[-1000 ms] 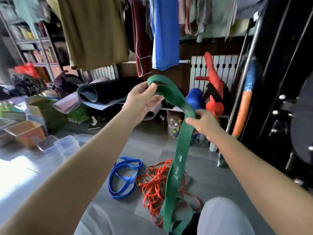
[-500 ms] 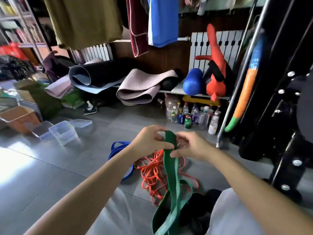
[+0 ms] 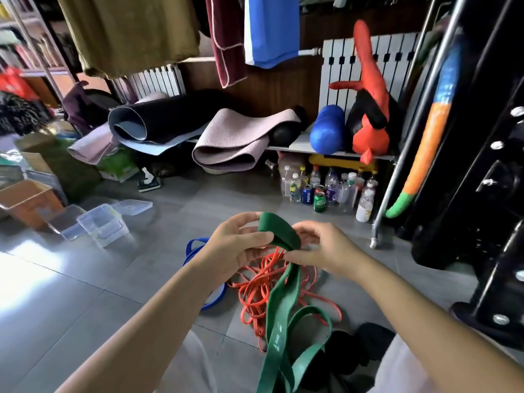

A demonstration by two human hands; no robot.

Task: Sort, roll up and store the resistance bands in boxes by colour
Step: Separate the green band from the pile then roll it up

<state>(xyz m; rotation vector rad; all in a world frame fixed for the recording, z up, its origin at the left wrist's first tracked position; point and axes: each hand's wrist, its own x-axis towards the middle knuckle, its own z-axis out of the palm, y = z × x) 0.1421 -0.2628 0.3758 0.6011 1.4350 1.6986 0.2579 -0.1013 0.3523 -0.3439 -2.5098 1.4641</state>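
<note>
Now roll wide green rubber resistance band (image 3: 279, 231), pinched by left hand (image 3: 235, 251) and right hand (image 3: 326, 248), tightly toward 6 o'clock tail.

A single wide-angle camera sits on the person's head and looks forward and down along both forearms. The left hand (image 3: 235, 248) and right hand (image 3: 320, 248) are close to the lens, just below mid-frame, with the green band (image 3: 279, 231) between them. Beyond the hands the view reaches the radiator (image 3: 340, 66) on the far wall. Below them it takes in the grey floor (image 3: 85, 293). Right of the right hand, the black rack (image 3: 482, 80) leans with the lens's bowing.
</note>
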